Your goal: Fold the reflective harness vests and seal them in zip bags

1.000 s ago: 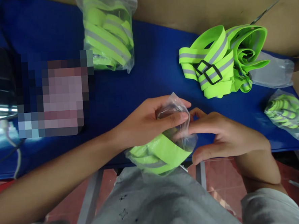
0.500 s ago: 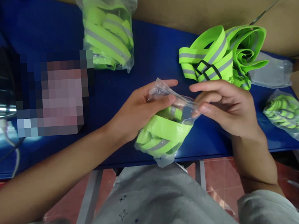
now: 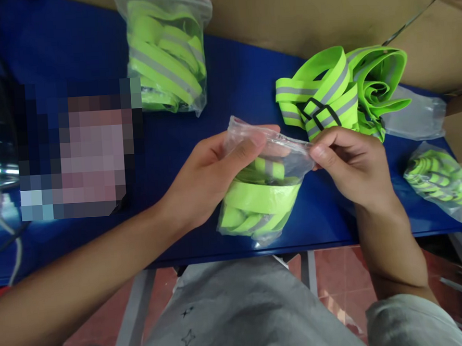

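Between my hands is a clear zip bag point(image 3: 289, 161) with a folded neon-green reflective strap point(image 3: 261, 197) inside. My left hand point(image 3: 215, 174) grips the bag's upper left, thumb in front and fingers behind the plastic. At the right end of the zip edge, my right hand point(image 3: 352, 168) pinches the corner between thumb and curled fingers. The zip edge is drawn straight between both hands. Just beyond my right hand lies a loose heap of green reflective straps point(image 3: 320, 89) with black buckles.
A filled zip bag of green straps point(image 3: 165, 57) lies at the back left, another bagged strap point(image 3: 438, 176) at the right. An empty clear bag point(image 3: 415, 112) is behind the heap. Cardboard point(image 3: 276, 13) borders the blue table point(image 3: 240, 73). A white cable point(image 3: 14, 238) runs at left.
My right hand's fingers have curled in to pinch the bag's corner. The bag's top edge has been pulled straighter and flatter, and the bag sits slightly further right.
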Motion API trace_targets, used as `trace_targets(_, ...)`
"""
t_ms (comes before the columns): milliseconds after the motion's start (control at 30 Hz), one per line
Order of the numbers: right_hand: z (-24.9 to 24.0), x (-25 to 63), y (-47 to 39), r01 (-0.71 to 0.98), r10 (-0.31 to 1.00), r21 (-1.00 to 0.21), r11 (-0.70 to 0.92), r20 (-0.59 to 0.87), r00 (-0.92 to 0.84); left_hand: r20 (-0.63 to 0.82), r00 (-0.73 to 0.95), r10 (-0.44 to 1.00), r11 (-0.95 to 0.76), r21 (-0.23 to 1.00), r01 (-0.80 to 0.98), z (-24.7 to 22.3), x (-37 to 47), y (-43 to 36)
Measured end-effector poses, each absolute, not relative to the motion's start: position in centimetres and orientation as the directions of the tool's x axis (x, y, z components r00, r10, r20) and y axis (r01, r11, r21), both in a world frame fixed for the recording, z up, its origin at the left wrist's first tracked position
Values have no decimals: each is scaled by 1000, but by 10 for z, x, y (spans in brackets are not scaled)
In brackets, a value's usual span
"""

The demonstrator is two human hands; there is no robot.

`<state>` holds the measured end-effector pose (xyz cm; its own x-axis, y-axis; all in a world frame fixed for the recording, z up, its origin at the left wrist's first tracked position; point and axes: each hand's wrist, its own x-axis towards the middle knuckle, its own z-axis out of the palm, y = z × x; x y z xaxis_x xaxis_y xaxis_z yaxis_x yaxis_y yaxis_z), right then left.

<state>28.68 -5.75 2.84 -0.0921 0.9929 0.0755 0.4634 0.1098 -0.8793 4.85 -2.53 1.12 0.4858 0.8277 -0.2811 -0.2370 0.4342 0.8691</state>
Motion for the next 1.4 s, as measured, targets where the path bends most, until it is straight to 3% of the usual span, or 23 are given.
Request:
trace_targets(67, 30, 286, -59, 461, 993, -880, 117, 95, -70, -268, 493, 828, 436, 861, -264, 11, 49, -26)
trace_targets(333, 25, 294, -54, 348, 998, -937, -27, -46, -46, -334, 510, 793, 544, 765, -344, 15, 53, -23)
trace_targets(533, 29, 299, -55, 296, 994, -954, -49, -75, -77, -260, 449, 855, 427, 845, -323, 14, 51, -21)
trace_targets(700, 26, 298, -52, 343, 997, -936, -79, -80, 12, -229, 420, 878, 378, 870, -316, 11, 51, -23)
trace_targets(900, 28, 297, -55, 390, 1000, -921, -3, -10, -16, -253, 338, 907, 362, 877, -316, 10, 53, -23)
trace_targets(1067, 30, 293, -58, 404, 999, -914, 28, 10, -47, -176, 348, 921, 298, 893, -338, 8, 54, -28)
trace_targets(1400, 27, 288, -60, 429, 997, -902, 51, 20, -76, -170, 381, 909, 292, 911, -291, 7, 53, -33)
